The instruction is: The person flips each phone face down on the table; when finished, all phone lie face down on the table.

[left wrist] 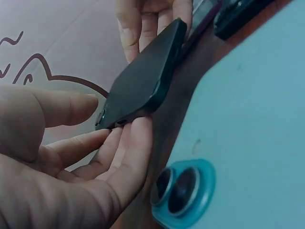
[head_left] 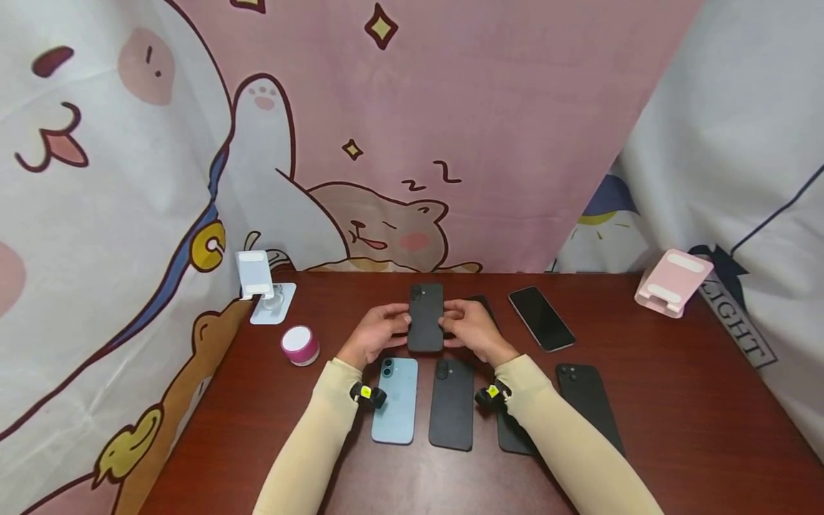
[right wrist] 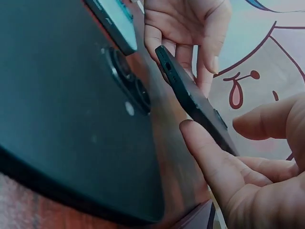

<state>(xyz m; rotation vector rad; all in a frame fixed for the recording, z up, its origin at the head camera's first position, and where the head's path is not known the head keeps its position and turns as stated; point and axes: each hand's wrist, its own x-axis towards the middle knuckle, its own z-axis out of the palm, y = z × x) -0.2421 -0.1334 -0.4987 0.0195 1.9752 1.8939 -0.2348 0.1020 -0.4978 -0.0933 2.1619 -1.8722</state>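
Observation:
A black smartphone is held between both hands near the back of the table, its camera end up in the head view. Fingers of my left hand hold its left edge. On the opposite edge are the fingers of my right hand. In the left wrist view, the left fingertips sit under the phone's side and the thumb is raised near its camera. A light blue phone and a dark grey phone lie back up in front of the hands.
Further dark phones lie at right, one partly under the right forearm, another beside it. A black-screened phone lies farther back. A white stand and pink jar are left; a pink stand is right.

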